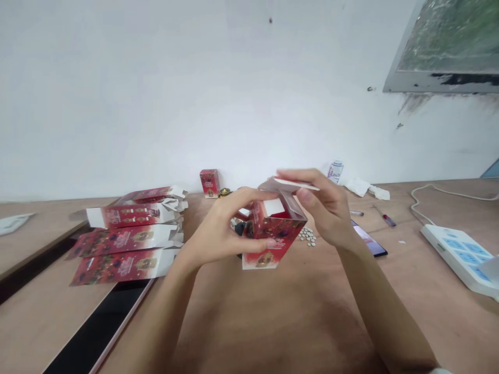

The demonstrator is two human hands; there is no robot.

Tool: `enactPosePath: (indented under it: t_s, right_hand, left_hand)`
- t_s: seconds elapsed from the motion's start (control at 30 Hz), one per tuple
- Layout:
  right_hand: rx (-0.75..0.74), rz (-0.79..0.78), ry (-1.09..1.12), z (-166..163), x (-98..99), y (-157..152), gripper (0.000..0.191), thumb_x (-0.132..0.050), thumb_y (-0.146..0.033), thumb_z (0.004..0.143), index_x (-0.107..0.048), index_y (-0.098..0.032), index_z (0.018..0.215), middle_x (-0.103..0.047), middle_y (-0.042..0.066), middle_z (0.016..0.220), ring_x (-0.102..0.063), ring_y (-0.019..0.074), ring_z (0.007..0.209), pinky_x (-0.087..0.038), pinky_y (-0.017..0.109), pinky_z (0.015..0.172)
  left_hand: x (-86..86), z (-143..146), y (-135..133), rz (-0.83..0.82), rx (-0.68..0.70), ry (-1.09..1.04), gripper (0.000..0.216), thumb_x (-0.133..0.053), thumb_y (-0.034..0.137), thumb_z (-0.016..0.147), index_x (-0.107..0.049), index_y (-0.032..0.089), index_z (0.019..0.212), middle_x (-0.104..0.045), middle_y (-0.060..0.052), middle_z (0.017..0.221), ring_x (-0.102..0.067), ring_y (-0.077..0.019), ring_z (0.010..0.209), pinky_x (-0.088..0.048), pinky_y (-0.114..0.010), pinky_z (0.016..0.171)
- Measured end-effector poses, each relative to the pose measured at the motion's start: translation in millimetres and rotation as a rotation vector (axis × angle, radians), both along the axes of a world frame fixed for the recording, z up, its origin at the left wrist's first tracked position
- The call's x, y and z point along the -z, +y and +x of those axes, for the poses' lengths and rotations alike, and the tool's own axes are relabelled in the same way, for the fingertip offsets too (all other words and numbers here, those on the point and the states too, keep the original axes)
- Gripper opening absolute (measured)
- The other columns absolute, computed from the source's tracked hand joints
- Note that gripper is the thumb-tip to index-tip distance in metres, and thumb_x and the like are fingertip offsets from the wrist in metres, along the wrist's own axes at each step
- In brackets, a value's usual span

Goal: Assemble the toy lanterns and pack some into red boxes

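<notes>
A small red printed carton is held above the wooden table, its top end open and white inside. My left hand wraps round the carton's left side, thumb on its front face. My right hand pinches the carton's top flap between thumb and fingers. Behind the carton lies a cluster of small pale round pieces on the table.
Several flat red cartons lie stacked at left. One assembled red box stands by the wall. A dark phone, a screwdriver, a white power strip, a small bottle and crumpled tissue lie at right. A dark slab sits front left.
</notes>
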State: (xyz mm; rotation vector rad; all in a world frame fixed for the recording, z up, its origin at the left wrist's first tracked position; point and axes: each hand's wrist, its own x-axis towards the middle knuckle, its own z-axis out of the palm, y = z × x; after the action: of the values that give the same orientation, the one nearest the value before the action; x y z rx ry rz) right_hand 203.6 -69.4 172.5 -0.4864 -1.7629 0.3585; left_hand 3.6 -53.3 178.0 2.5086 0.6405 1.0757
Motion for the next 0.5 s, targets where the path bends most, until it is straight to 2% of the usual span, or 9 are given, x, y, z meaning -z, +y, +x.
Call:
enactPosePath:
  t_s: [0.13, 0.27, 0.37, 0.5]
  right_hand:
    - [-0.066, -0.003, -0.071, -0.2, 0.4, 0.6, 0.027, -0.044, -0.031, 0.094, -0.06, -0.028, 0.115, -0.063, 0.001, 0.118, -0.055, 0.0185, 0.114, -0.048, 0.037, 0.095]
    - [-0.083, -0.008, -0.076, 0.1, -0.1, 0.1, 0.028, -0.047, -0.027, 0.093, -0.06, -0.03, 0.118, -0.062, 0.001, 0.121, -0.055, 0.0189, 0.115, -0.048, 0.038, 0.096]
    - [-0.091, 0.009, -0.15, 0.8, -2.1, -0.8, 0.029, -0.046, -0.026, 0.093, -0.061, -0.031, 0.117, -0.062, 0.001, 0.121, -0.054, 0.0194, 0.117, -0.045, 0.04, 0.099]
    - [-0.029, 0.024, -0.285, -1.9, -3.6, -2.3, 0.031, -0.051, -0.029, 0.09, -0.059, -0.033, 0.12, -0.053, 0.002, 0.132, -0.046, 0.0213, 0.125, -0.042, 0.042, 0.103]
  left_hand:
    - [1.7, -1.2, 1.2, 0.0, -0.017, -0.063, 0.056, -0.075, 0.028, 0.067, -0.049, 0.027, 0.117, -0.059, -0.001, 0.106, -0.06, -0.0156, 0.09, -0.053, -0.026, 0.075]
    - [1.6, -1.1, -0.1, -0.099, -0.021, -0.129, 0.057, -0.077, 0.023, 0.063, -0.041, 0.026, 0.108, -0.056, 0.001, 0.099, -0.061, -0.0121, 0.08, -0.053, -0.023, 0.067]
    - [0.7, -3.4, -1.8, -0.174, -0.027, -0.179, 0.063, -0.079, 0.021, 0.06, -0.035, 0.027, 0.105, -0.056, -0.001, 0.102, -0.063, -0.0141, 0.081, -0.053, -0.023, 0.062]
    - [-0.4, -6.6, 0.3, -0.193, -0.046, -0.24, 0.067, -0.08, 0.022, 0.058, -0.034, 0.027, 0.107, -0.056, -0.003, 0.109, -0.064, -0.0162, 0.083, -0.054, -0.026, 0.064]
